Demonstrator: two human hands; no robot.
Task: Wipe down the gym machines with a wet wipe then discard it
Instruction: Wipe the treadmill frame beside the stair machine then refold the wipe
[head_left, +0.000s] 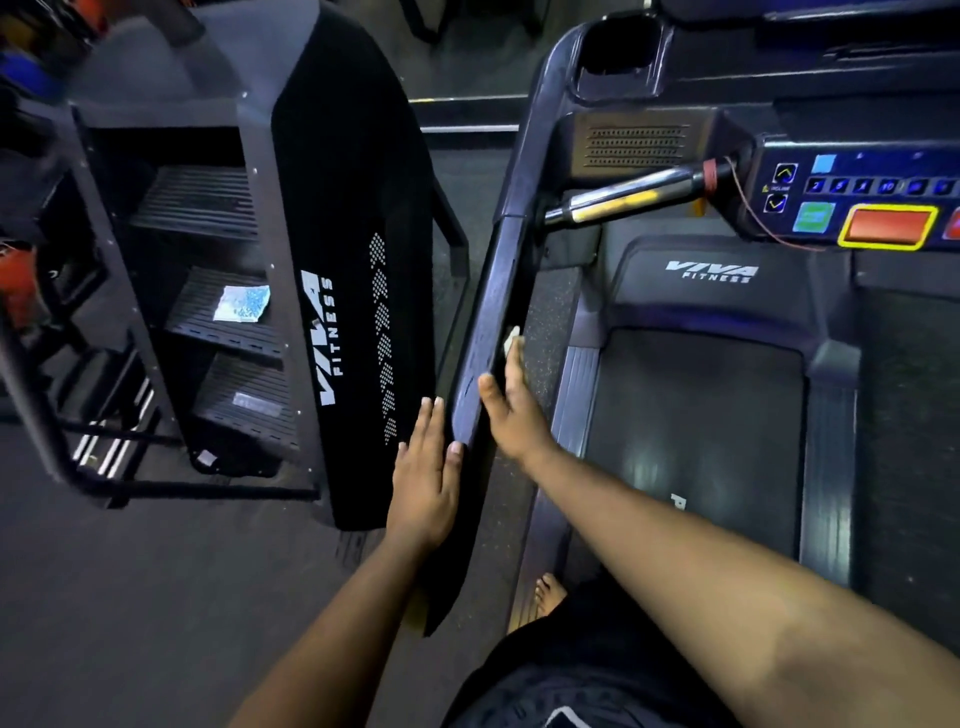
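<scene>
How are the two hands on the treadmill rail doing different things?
The left hand lies flat on the outer side of the rail and holds nothing; the right hand is on the inner side, pressing a white wipe under its fingertips. The right hand reaches farther up the rail than the left. Both have straight fingers and touch the same rail.

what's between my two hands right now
In the head view the treadmill's dark side handrail runs between them. The left hand lies flat on its outer face; the right hand presses a white wipe to its inner side.
</scene>
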